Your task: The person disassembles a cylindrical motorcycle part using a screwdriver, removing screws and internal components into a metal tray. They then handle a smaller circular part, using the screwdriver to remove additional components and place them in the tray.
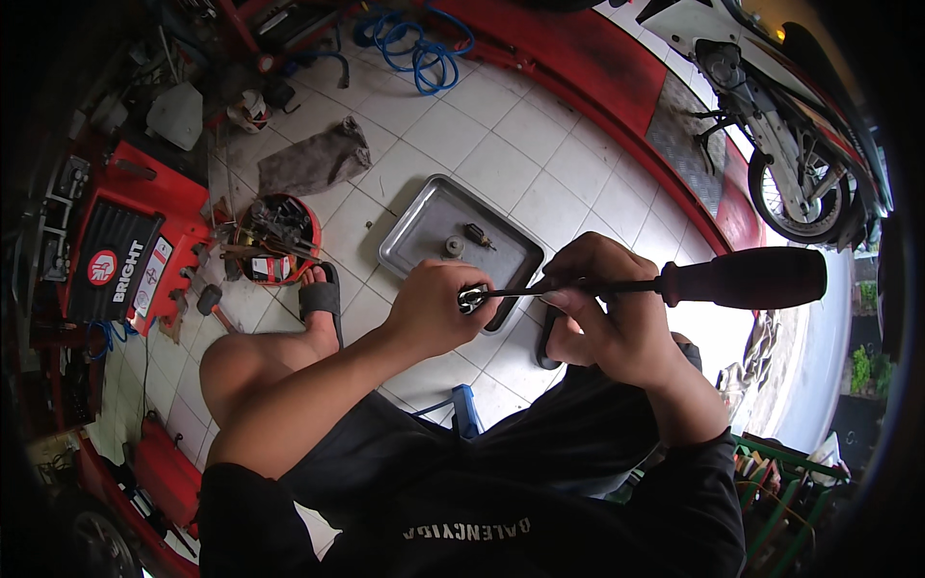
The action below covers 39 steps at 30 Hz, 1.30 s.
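Note:
My left hand is closed around a small shiny metal part, most of it hidden by the fingers. My right hand grips the shaft of a screwdriver, whose dark handle sticks out to the right. The shaft points left, and its tip reaches the metal part at my left hand. Beyond my hands, a grey metal tray lies on the floor. In it are a small round metal piece and a dark cylindrical part with a thin end.
Left of the tray stands a red tub of tools, near a hammer and a red tool case. A grey cloth and a blue hose lie farther off. A motorcycle stands at the far right by a red platform.

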Each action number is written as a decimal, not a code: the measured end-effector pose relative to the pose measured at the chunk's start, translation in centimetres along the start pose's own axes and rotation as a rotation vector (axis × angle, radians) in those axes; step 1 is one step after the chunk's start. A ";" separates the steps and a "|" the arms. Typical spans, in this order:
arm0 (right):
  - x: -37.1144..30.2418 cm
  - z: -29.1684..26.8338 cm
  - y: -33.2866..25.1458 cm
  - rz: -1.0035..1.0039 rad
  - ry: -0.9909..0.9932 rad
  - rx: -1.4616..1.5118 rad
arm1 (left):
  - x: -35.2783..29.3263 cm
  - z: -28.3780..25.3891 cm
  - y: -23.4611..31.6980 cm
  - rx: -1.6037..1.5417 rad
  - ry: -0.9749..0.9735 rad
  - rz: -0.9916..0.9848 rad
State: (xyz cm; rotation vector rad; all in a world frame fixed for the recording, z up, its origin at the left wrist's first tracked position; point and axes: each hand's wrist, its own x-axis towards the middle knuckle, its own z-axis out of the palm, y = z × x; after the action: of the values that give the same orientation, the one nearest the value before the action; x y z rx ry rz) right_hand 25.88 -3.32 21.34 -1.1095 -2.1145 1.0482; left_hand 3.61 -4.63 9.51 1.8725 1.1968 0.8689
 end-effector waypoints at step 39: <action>0.1 0.1 -0.1 0.059 0.081 0.161 | -0.8 -0.1 0.9 -0.093 -0.033 -0.177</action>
State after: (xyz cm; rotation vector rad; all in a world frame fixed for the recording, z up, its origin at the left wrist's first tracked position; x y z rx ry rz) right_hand 25.75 -3.33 21.38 -1.1230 -1.9088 1.1587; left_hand 3.68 -5.66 10.21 1.6727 1.2588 0.7796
